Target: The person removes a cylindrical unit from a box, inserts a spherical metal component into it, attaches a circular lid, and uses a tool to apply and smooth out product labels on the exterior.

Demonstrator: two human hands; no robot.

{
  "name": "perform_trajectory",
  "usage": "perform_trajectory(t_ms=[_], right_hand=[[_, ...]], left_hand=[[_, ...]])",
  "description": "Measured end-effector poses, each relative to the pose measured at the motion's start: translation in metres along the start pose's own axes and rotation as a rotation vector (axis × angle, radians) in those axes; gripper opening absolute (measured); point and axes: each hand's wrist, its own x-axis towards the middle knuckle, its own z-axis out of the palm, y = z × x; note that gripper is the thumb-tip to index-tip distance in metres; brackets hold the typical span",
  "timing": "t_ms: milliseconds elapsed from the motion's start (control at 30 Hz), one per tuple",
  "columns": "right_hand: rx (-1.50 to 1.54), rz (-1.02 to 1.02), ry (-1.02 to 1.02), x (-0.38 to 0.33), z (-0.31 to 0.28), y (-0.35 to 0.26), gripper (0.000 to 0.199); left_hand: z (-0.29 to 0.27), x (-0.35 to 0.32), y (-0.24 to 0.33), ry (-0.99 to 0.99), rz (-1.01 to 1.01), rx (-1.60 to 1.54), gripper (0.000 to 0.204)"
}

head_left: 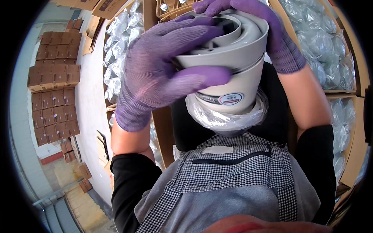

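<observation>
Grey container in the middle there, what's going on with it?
Someone in a checked apron has both purple-gloved hands on a grey container. The left hand has its thumb across the near side and fingers over the top; the right hand reaches over the far rim. Clear plastic is bunched around the container's lower part, leaving the upper part uncovered. What supports it underneath is hidden.

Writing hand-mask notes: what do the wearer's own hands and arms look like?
Left hand and right hand wear purple gloves in finely lined knit with ribbed cuffs. Forearms are bare up to black sleeves. No cables visible.
</observation>
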Motion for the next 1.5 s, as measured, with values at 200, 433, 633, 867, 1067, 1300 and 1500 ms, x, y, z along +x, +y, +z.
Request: perform_trajectory(t_ms=[200,433,633,867,1067,1300,1500], right_hand=[[0.805,0.451,0.303,-0.007,0.02,0.017,0.036],[-0.852,0.252,0.34,-0.013,0.097,-0.063,0.05],[-0.717,0.316,0.255,-0.02,0.031,-0.054,0.042],[-1.206,-0.041,0.276,-0.026,0.049,-0.055,0.033],[-1.053,0.143,0.267,-0.016,0.08,-0.057,0.028],[0.188,0.482,0.28,-0.012,0.013,0.02,0.028],[0.649,0.66,0.379,-0.002,0.021,0.044,0.037]], left_hand=[[0.037,0.029,0.043,0.08,-0.288,0.453,0.048],[0.047,-0.005,-0.107,0.324,0.344,-0.829,0.05],[0.034,0.004,-0.014,0.463,0.019,-0.609,0.049],[0.04,-0.015,-0.102,0.382,-0.042,-0.849,0.076],[0.058,-0.023,-0.078,0.565,-0.191,-0.91,0.064],[0.057,0.015,0.019,0.591,-0.044,0.165,0.036],[0.051,-0.003,0.016,0.376,-0.254,0.084,0.049]])
